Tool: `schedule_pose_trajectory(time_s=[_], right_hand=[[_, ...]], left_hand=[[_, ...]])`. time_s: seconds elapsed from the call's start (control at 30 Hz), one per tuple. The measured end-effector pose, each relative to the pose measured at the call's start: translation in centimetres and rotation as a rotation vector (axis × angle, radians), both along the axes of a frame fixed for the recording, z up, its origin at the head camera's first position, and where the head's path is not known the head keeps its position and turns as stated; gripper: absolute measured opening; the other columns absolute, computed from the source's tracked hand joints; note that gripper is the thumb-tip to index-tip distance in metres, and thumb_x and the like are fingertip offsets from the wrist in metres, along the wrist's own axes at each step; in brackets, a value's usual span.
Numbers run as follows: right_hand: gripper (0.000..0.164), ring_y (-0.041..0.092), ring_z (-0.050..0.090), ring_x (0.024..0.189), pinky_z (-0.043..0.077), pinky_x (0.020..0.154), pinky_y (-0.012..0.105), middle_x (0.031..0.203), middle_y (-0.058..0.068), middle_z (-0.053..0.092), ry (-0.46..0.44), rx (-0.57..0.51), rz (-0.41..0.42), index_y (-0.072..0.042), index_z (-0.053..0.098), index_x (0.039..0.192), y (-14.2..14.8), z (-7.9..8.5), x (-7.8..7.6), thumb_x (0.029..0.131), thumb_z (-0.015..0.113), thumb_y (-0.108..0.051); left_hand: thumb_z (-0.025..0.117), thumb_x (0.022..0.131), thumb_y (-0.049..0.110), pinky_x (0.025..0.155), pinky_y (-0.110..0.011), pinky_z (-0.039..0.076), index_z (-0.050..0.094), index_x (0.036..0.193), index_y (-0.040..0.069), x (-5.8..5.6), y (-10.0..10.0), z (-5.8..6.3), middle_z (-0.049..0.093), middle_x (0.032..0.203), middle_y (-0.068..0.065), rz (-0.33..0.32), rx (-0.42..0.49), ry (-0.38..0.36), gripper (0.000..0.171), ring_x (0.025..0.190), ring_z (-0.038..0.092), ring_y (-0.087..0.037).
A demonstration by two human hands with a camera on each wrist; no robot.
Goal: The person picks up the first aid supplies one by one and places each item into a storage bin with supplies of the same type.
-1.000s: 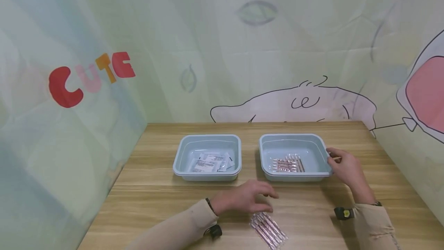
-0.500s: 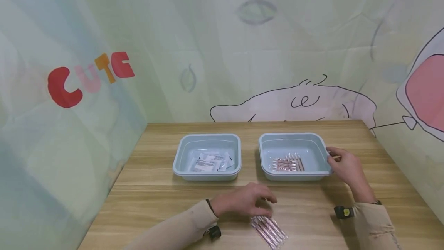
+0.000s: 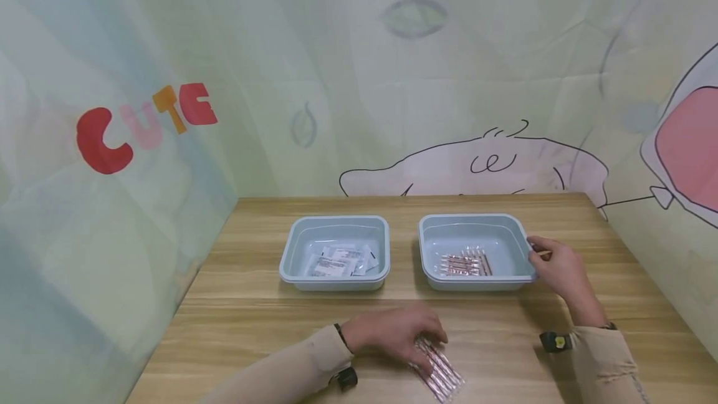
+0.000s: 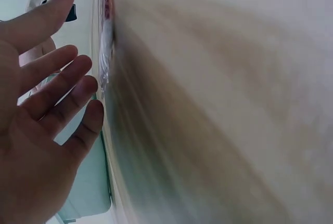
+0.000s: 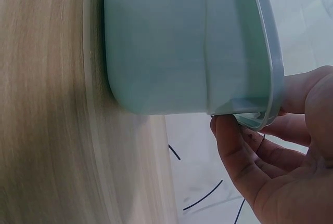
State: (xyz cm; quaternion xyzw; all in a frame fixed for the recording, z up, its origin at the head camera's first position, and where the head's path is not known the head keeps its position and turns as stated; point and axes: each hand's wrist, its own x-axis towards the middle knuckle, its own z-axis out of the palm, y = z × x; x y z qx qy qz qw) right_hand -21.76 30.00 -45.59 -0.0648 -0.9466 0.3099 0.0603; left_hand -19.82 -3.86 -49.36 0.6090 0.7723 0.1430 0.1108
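Note:
A clear-wrapped pack of reddish cotton swabs lies on the table near its front. My left hand is over the upper end of the pack in the head view, covering part of it. In the left wrist view the pack stands just beyond the loosely bent fingers of my left hand, with a gap visible. My right hand grips the right rim of the right light-blue tray. In the right wrist view its thumb and fingers pinch the edge of that tray.
Several swab packs lie inside the right tray. To its left stands a matching tray with several white printed sachets. Both sit on a wooden table, with a printed curtain hanging behind and at the sides.
My left hand has come down and toward the front, over the swab pack, now covering its upper end. The right hand keeps its grip on the tray rim.

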Motion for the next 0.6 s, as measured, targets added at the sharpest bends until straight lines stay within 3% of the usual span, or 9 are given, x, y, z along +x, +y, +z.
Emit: schedule_pose_trajectory(time_s=[0.33,0.6], right_hand=[[0.042,0.042,0.064,0.097,0.059,0.064,0.037,0.115,0.031,0.062,0.007,-0.002,0.003,0.007,0.056,0.13,0.0,-0.14,0.03,0.093,0.052,-0.012],[0.042,0.041,0.064,0.097,0.059,0.064,0.036,0.116,0.03,0.061,-0.009,-0.009,0.0,0.006,0.055,0.131,-0.06,-0.03,0.03,0.093,0.052,-0.012]], left_hand=[[0.081,0.075,0.042,0.09,-0.003,0.036,0.067,0.118,0.017,0.36,0.05,-0.27,0.063,0.11,0.009,-0.026,-0.047,-0.031,0.052,0.1,0.051,0.004],[0.08,0.078,0.035,0.091,-0.003,0.034,0.069,0.117,0.019,0.34,0.05,-0.21,0.061,0.108,0.01,-0.022,-0.081,0.001,0.044,0.101,0.051,0.002]])
